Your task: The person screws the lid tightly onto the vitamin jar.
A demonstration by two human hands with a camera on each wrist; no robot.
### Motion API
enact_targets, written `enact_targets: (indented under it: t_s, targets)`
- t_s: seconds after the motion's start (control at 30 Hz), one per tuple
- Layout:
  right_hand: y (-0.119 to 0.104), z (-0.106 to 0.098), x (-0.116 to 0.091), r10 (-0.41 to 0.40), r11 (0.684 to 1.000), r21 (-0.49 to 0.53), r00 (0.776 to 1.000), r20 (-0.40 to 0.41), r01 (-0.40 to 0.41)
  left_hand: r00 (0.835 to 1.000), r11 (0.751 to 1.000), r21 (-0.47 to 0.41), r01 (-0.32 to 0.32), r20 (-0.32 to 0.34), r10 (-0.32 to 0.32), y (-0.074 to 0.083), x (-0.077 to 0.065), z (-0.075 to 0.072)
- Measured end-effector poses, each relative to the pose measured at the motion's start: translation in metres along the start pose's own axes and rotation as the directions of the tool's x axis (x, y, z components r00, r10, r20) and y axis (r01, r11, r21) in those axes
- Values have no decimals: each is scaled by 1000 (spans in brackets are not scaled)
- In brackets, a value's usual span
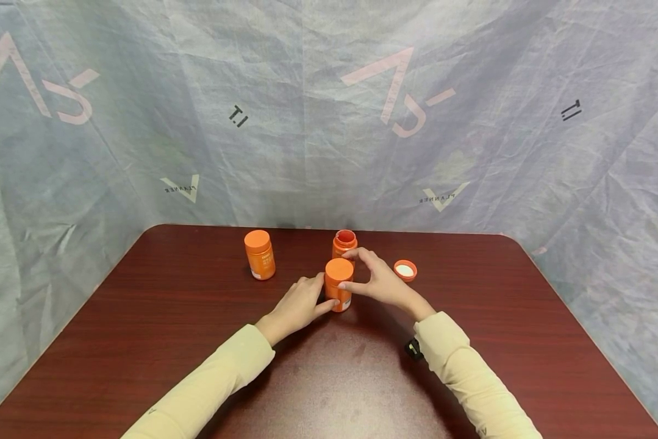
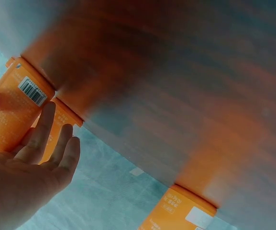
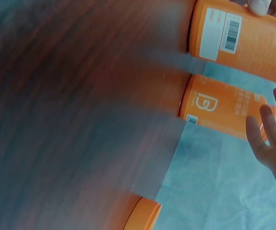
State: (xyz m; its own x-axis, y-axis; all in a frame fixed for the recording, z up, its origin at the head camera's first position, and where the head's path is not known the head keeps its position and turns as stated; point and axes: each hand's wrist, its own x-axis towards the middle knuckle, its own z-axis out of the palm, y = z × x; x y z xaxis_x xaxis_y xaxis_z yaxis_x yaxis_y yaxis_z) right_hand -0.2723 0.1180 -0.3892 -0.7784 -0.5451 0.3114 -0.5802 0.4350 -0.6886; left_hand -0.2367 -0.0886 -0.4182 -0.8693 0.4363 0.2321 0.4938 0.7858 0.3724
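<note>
A capped orange bottle [image 1: 338,291] stands upright near the middle of the table. My left hand [image 1: 297,308] holds it low on its side between thumb and fingers; in the left wrist view those fingers [image 2: 44,129] reach along it, below a barcode label. My right hand [image 1: 380,279] is spread beside the cap, thumb tip right at its edge and index finger behind it. The right wrist view shows the other right fingers [image 3: 267,127] straight and apart. Directly behind stands an uncapped orange bottle [image 1: 344,242], partly hidden, its mouth showing.
Another capped orange bottle [image 1: 260,256] stands to the left. An orange lid [image 1: 405,270] lies with its white inside up, right of my right hand. The dark red table [image 1: 329,384] ends at a hanging grey cloth [image 1: 307,122]. A small black object [image 1: 413,349] shows under the right cuff.
</note>
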Motion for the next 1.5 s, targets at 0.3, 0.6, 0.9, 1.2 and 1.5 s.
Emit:
enact_targets:
  t_s: [0.3, 0.6, 0.9, 1.2, 1.5]
  targets:
    - [6, -9, 2, -64, 998, 31, 994, 85, 61, 1000, 1000, -4, -5, -6, 5, 1, -1, -1]
    - [6, -10, 3, -95, 995, 29, 990, 101, 92, 1000, 1000, -9, 3, -1, -3, 1, -1, -1]
    - [-7, -4, 1, 3, 998, 64, 999, 34, -5, 1000, 1000, -3, 2, -5, -2, 1, 0, 0]
    - [1, 5, 1, 19, 998, 53, 1000, -13, -18, 1000, 1000, 8, 4, -5, -4, 1, 0, -1]
    - [3, -3, 0, -4, 999, 41, 999, 47, 2, 1000, 1000, -1, 6, -1, -6, 2, 0, -1]
